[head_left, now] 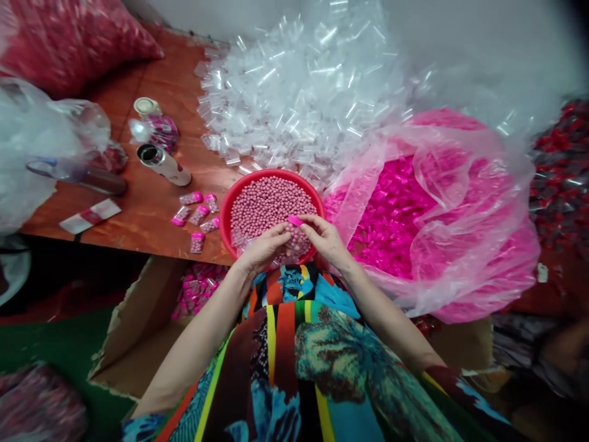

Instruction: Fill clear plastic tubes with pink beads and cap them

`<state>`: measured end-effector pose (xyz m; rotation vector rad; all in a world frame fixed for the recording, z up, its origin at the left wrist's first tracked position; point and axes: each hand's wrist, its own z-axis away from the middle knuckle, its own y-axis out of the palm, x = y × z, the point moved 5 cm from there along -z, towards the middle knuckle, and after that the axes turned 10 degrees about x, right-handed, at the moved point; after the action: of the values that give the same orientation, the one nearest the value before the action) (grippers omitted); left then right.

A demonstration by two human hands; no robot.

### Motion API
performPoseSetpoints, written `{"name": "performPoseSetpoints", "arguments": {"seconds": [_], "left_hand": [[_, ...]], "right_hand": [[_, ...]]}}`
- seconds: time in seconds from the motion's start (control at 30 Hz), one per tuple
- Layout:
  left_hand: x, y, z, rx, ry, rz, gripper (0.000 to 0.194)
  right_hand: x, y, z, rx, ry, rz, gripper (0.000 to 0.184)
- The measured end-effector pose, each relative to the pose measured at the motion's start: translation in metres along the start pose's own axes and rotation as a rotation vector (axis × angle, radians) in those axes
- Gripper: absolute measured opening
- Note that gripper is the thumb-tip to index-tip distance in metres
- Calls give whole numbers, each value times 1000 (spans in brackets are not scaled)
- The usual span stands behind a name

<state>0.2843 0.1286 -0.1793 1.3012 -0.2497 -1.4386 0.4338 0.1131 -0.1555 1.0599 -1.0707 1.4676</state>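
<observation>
A red bowl point(225, 212) of small round pink beads point(271, 199) sits at the table's front edge, right before me. Over its near side, my right hand point(324, 238) pinches a bright pink cap point(295, 220). My left hand point(269, 244) is closed just beside it, fingers around what looks like a small clear container point(294, 236) with beads in it; its outline blends into the beads behind. More clear containers point(240, 239) lie at the bowl's near left rim. Several filled, pink-capped containers point(199, 214) rest on the table left of the bowl.
A big heap of clear empty containers point(294, 92) covers the back. To the right bulges a plastic bag point(488, 245) of pink caps point(396, 215). A cardboard box point(133, 331) with capped containers stands below the edge. A metal tumbler point(165, 166) and a red sack point(73, 49) are at left.
</observation>
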Motion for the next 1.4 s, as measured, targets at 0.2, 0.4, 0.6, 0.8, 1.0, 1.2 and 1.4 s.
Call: {"name": "performPoseSetpoints", "arguments": {"seconds": [0.2,0.4,0.6,0.8,1.0,1.2,1.4], "left_hand": [[-3,-10,16,-67,5,1,28],[-3,-17,22,-118,38,60,24],[-4,-21,26,-180,64,90,25],[-4,-18,30,-136,141,81,27],[5,-21,32,-186,142,115,36],[7,-13,28,-232,177,51,32],[0,-5,31,-254,172,-172,34]], "right_hand": [[15,8,-7,119,-181,267,22],[23,16,-10,199,-289,555,29],[23,18,-8,39,-274,566,29],[24,33,-7,92,-207,313,25],[17,32,-5,98,-137,219,20],[15,29,-1,82,-126,243,19],[29,24,3,248,-151,385,20]]}}
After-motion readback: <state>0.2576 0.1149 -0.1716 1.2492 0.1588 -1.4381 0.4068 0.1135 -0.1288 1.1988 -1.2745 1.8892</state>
